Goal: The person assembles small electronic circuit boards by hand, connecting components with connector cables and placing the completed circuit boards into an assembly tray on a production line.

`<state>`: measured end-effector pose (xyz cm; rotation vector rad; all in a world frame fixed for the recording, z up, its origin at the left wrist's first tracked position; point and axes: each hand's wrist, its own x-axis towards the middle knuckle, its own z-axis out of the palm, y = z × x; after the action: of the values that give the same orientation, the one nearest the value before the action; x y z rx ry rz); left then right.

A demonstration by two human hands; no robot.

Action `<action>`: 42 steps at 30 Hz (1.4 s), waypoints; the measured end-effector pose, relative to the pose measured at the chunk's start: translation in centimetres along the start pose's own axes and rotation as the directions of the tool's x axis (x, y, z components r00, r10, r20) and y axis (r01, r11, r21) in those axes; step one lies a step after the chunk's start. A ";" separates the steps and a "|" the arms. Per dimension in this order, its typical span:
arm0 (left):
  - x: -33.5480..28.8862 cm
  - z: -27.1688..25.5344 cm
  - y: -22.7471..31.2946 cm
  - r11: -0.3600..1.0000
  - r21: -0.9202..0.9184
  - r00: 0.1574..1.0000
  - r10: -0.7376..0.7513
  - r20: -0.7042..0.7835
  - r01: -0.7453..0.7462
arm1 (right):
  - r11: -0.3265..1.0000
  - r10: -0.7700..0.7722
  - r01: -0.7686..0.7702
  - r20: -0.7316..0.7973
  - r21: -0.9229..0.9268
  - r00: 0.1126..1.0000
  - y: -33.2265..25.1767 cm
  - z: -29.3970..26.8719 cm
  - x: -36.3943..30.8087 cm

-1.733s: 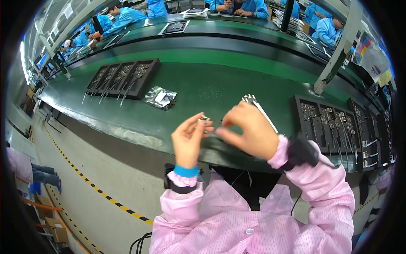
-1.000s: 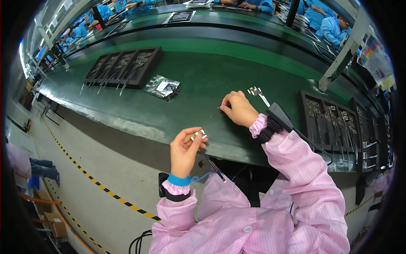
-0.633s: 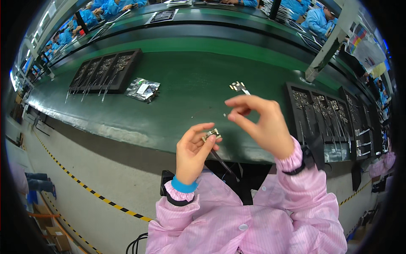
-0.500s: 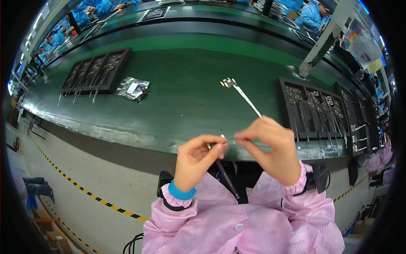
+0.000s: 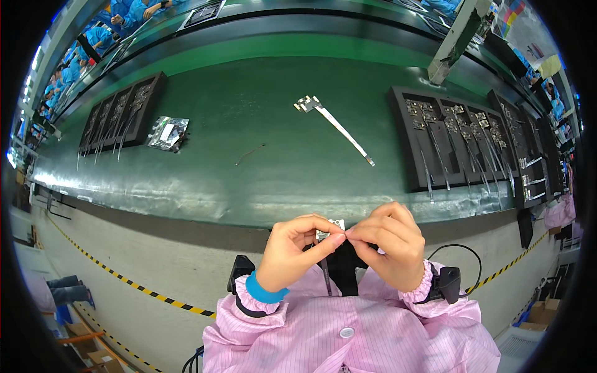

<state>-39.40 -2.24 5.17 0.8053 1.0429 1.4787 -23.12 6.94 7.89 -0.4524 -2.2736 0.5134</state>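
My left hand (image 5: 301,244) pinches a small circuit board (image 5: 336,224) between thumb and fingers, just off the table's near edge. A dark ribbon cable (image 5: 326,276) hangs from the board toward my lap. My right hand (image 5: 392,244) is closed in a pinch right at the board's edge, its fingertips meeting those of the left. Whatever it grips there is too small to make out. Farther off on the green table lies another circuit board (image 5: 307,104) with a long whitish ribbon cable (image 5: 345,133). A short thin wire (image 5: 250,154) rests left of it.
Black trays of boards with ribbon cables stand at the right (image 5: 401,140) and far left (image 5: 152,93). A silvery plastic bag (image 5: 168,133) lies beside the left tray. A metal post (image 5: 457,43) rises behind the right tray. Other people in blue sit across the line.
My right hand has moved in from apart to meet the board at my left fingertips. The left hand has turned the board, showing more of its face. The whole view has shifted somewhat.
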 end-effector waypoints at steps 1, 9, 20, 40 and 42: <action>0.1 -0.1 -0.2 0.999 0.040 1.000 0.024 0.017 -0.025 | 0.999 0.034 -0.034 0.013 0.027 0.999 0.1 -0.1 -0.2; 0.2 0.9 0.4 0.886 0.451 0.992 0.129 -0.006 -0.112 | 0.962 0.194 -0.202 0.059 0.187 0.979 0.7 -0.3 -1.1; 0.2 2.0 0.5 0.785 0.587 0.966 0.258 -0.019 -0.199 | 0.911 0.301 -0.320 0.109 0.259 0.947 1.0 -0.2 -1.7; -0.2 0.7 -0.2 0.993 0.114 0.999 0.010 0.041 -0.014 | 0.993 0.106 -0.111 0.141 0.031 0.984 1.4 -0.4 -1.3; -0.2 0.7 -0.2 0.994 0.112 0.999 0.001 0.040 -0.005 | 0.994 0.102 -0.106 0.139 0.025 0.985 1.3 -0.4 -1.3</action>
<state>-38.62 -2.26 5.29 0.9128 1.1032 1.4108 -21.75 7.58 6.71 -0.5368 -2.3784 0.6507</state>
